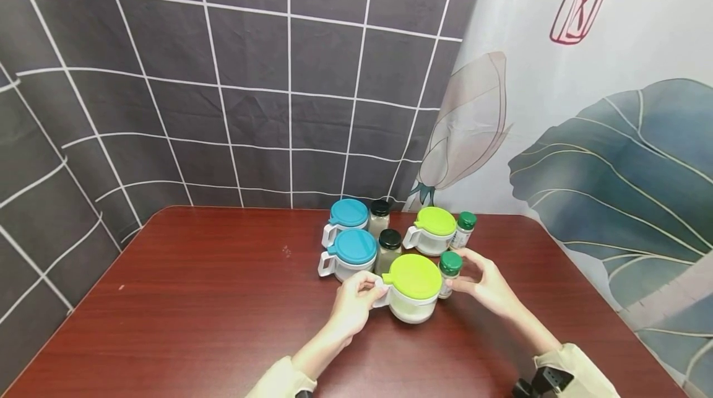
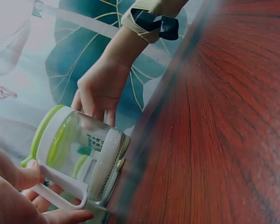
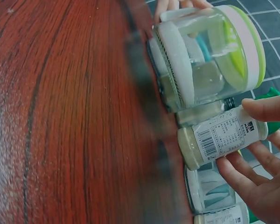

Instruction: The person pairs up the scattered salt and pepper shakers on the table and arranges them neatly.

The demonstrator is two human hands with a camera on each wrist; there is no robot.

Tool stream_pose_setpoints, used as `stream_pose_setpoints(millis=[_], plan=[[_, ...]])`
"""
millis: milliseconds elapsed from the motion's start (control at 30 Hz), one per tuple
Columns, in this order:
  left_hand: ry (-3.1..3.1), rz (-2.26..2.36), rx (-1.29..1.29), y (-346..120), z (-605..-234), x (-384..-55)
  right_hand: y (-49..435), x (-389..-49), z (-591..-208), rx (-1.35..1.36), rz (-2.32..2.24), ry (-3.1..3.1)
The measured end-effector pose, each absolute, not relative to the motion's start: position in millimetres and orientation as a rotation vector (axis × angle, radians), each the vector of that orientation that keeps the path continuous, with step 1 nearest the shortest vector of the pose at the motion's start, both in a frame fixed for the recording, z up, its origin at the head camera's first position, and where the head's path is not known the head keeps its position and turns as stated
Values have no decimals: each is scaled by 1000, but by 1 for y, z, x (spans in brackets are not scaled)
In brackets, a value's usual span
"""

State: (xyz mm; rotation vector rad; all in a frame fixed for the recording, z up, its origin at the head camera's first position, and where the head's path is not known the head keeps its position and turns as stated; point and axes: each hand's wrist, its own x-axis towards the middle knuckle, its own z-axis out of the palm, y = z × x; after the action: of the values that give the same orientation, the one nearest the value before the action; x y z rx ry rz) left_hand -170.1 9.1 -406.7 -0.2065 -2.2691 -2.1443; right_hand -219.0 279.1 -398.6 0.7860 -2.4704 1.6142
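Observation:
My left hand pinches the white handle of the front seasoning jar, which has a lime-green lid and clear glass body. In the left wrist view the thumb lies at the handle near the lid. My right hand holds a small spice bottle with a green cap, right beside that jar. The right wrist view shows the bottle's printed label and pale contents, with the thumb on one side and fingers on the other.
Behind are another lime-lidded jar and a green-capped bottle. To the left stand two blue-lidded jars and two black-capped bottles. All are on a reddish-brown table, with a grey tiled-pattern cloth behind.

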Motion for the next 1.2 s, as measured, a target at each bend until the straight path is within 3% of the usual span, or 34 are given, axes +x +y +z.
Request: stream_pose_setpoints(millis=[1200], plan=[[-2228,-2096,-175,40,-414,-179,294,-224,-404,695,1597,-2498]])
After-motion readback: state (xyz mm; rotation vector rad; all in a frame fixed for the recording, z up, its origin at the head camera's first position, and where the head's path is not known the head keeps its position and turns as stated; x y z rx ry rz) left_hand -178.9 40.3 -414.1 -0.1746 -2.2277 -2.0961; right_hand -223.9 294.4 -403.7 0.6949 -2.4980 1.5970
